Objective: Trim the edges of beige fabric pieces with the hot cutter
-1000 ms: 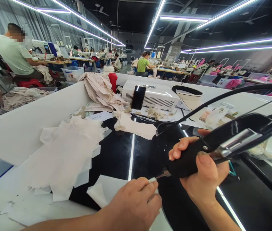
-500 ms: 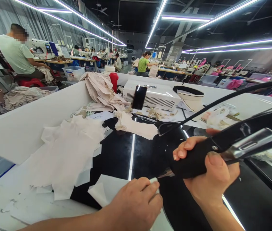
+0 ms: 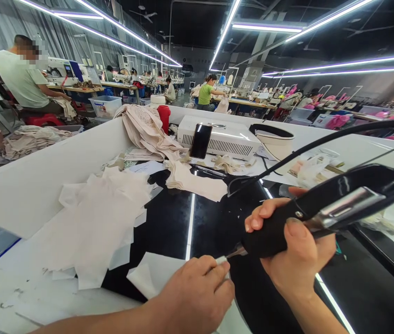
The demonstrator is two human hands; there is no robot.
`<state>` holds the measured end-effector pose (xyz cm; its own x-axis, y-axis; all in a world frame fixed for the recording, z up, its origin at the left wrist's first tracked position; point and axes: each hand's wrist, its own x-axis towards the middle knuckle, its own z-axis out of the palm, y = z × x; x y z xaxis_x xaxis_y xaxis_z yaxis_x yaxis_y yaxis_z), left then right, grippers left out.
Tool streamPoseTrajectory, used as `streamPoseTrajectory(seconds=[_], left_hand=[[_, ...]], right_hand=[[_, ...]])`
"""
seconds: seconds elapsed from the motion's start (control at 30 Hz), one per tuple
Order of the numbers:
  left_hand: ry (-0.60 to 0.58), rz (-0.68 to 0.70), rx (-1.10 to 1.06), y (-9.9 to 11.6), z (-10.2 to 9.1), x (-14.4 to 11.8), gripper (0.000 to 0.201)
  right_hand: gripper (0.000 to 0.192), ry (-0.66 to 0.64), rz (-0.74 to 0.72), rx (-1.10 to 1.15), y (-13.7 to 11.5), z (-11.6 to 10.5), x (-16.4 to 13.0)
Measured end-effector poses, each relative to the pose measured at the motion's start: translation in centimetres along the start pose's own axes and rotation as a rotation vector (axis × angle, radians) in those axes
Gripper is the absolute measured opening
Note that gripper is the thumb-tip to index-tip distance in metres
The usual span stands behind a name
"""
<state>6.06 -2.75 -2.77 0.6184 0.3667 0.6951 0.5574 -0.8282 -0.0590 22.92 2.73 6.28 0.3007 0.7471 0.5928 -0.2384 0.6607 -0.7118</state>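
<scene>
Black-handled cutting tool (image 3: 287, 227) sits in the right hand (image 3: 297, 260), grip wrapped firmly round it, its tip meeting a white scrap (image 3: 155, 273) the left hand (image 3: 197, 297) pins flat at the worktop's (image 3: 169, 222) near edge.

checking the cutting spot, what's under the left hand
Under the left hand lies a white fabric piece on the black glossy tabletop. The metal tip of the black handheld tool meets the fabric at the fingertips. The palm hides the rest.
</scene>
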Motion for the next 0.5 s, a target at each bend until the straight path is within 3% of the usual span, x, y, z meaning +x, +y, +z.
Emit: streamPoseTrajectory(seconds=[0.5], left_hand=[[-0.039,0.021,0.006,0.04,-0.3,0.44,0.013]], right_hand=[[0.043,-0.021,0.003,0.052,-0.1,0.6,-0.31]])
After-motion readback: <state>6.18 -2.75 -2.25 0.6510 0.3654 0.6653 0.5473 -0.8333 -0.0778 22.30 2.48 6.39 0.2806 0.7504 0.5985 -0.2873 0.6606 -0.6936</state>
